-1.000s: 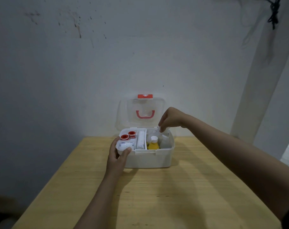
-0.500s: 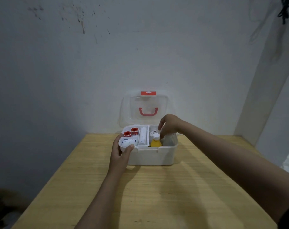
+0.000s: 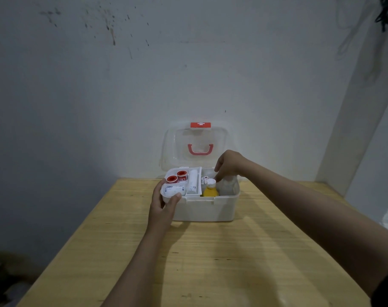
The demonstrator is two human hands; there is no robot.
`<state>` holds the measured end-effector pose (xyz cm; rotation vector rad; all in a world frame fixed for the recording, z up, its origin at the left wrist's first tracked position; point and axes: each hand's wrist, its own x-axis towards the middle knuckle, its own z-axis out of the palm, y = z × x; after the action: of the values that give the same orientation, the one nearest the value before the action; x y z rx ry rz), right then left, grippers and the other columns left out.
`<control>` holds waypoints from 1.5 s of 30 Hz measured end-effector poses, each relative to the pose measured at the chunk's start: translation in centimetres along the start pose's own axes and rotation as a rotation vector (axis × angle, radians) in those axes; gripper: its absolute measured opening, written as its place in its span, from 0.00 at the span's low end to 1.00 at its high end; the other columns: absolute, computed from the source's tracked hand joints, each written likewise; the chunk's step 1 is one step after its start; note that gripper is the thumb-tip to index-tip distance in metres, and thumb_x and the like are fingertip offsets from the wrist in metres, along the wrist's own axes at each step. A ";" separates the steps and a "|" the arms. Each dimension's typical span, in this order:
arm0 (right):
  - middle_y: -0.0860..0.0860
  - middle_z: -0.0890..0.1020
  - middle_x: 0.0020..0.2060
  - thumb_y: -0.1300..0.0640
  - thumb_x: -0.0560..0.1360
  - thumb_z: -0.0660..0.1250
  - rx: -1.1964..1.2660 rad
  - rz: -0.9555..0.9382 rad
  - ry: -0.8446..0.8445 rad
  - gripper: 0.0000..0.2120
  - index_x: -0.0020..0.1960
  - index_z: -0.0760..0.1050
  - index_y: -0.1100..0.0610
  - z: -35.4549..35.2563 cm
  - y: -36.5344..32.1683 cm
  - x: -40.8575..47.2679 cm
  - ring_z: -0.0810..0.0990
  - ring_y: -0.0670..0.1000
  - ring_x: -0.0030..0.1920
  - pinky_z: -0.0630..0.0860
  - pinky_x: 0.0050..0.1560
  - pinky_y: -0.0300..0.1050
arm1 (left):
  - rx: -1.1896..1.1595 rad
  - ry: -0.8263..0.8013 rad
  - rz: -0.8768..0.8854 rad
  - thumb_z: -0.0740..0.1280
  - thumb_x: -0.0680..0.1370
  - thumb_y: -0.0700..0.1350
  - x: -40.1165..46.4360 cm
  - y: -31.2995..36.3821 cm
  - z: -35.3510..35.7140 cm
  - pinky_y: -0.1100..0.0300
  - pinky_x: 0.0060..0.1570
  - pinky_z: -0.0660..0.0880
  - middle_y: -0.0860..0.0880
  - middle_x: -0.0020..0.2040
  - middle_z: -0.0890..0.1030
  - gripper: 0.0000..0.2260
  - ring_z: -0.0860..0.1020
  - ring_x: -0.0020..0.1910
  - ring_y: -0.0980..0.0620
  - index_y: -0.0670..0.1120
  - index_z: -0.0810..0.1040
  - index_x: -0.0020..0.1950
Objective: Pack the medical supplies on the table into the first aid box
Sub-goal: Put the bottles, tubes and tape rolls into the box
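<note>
A white first aid box (image 3: pixel 207 209) stands open at the far end of the wooden table (image 3: pixel 210 251), its clear lid (image 3: pixel 195 147) with a red handle upright against the wall. An inner tray (image 3: pixel 173 196) on the left holds two red-capped rolls (image 3: pixel 177 176), a white bandage roll (image 3: pixel 192 184) and a flat white packet (image 3: pixel 173 189). My left hand (image 3: pixel 163 207) grips the tray's front left corner. A yellow bottle (image 3: pixel 210 190) stands in the right half. My right hand (image 3: pixel 228 166) reaches down there, its fingertips on a clear plastic item (image 3: pixel 227 186).
A bare white wall rises right behind the box. A white pillar (image 3: pixel 357 120) stands at the right, with dark cables (image 3: pixel 383 12) hanging at the top right. The table's left edge drops to a dark floor.
My right hand has lowered the clear item from above the box down into the right half. My left hand has stayed on the tray's corner. The camera view has shifted slightly.
</note>
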<state>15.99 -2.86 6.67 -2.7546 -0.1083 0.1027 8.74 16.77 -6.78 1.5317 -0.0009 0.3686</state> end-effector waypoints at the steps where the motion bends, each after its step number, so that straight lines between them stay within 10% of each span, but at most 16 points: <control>1: 0.55 0.83 0.52 0.55 0.66 0.77 0.008 0.010 0.005 0.19 0.55 0.81 0.61 0.1 0.0 0.1 0.78 0.51 0.47 0.74 0.37 0.37 | -0.001 0.000 -0.001 0.70 0.66 0.56 0.0 0.0 0.0 0.48 0.55 0.78 0.52 0.67 0.73 0.30 0.74 0.62 0.50 0.62 0.66 0.68; 7: 0.58 0.82 0.54 0.58 0.71 0.72 0.011 0.025 -0.012 0.15 0.54 0.80 0.64 1.1 -0.2 1.5 0.81 0.55 0.54 0.78 0.58 0.46 | 0.004 -0.001 0.009 0.70 0.68 0.55 0.1 -0.2 -0.1 0.50 0.55 0.78 0.52 0.67 0.72 0.30 0.74 0.62 0.50 0.60 0.66 0.70; 15: 0.58 0.83 0.53 0.63 0.72 0.69 0.109 0.046 -0.150 0.13 0.56 0.80 0.63 1.7 -0.8 2.0 0.83 0.56 0.53 0.79 0.58 0.50 | 0.006 0.007 0.027 0.69 0.75 0.46 0.2 -0.4 -0.1 0.63 0.45 0.77 0.51 0.67 0.72 0.27 0.75 0.61 0.51 0.56 0.65 0.71; 22: 0.59 0.84 0.45 0.65 0.72 0.65 0.439 -0.021 0.358 0.08 0.47 0.81 0.65 -0.5 1.3 0.9 0.82 0.54 0.44 0.80 0.46 0.47 | -0.011 0.007 0.024 0.69 0.75 0.46 0.2 -0.4 -0.1 0.57 0.51 0.77 0.51 0.66 0.73 0.26 0.75 0.61 0.52 0.57 0.66 0.71; 26: 0.57 0.81 0.53 0.60 0.72 0.65 0.468 -0.016 0.586 0.13 0.56 0.78 0.61 -1.8 2.9 1.2 0.77 0.51 0.47 0.73 0.46 0.43 | -0.014 -0.001 0.023 0.70 0.72 0.49 0.2 -0.6 -0.1 0.54 0.54 0.77 0.51 0.66 0.74 0.27 0.75 0.62 0.51 0.57 0.66 0.70; 34: 0.56 0.64 0.74 0.52 0.74 0.67 0.441 -0.128 0.440 0.35 0.76 0.55 0.54 -1.5 2.6 3.0 0.66 0.59 0.71 0.68 0.68 0.55 | -0.019 0.003 0.020 0.71 0.71 0.50 0.3 -0.7 -0.1 0.57 0.51 0.77 0.50 0.67 0.73 0.29 0.75 0.62 0.50 0.57 0.66 0.71; 45: 0.58 0.74 0.56 0.49 0.78 0.62 0.181 -0.277 0.651 0.27 0.74 0.58 0.43 -0.4 3.2 -0.4 0.78 0.53 0.47 0.74 0.47 0.41 | -0.007 -0.002 0.019 0.70 0.74 0.48 0.3 -0.6 -0.2 0.55 0.52 0.78 0.50 0.67 0.73 0.27 0.75 0.61 0.50 0.57 0.65 0.71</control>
<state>15.78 -6.01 5.86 -2.4249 -0.2812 -0.8038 9.13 17.00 -7.34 1.5264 -0.0181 0.3817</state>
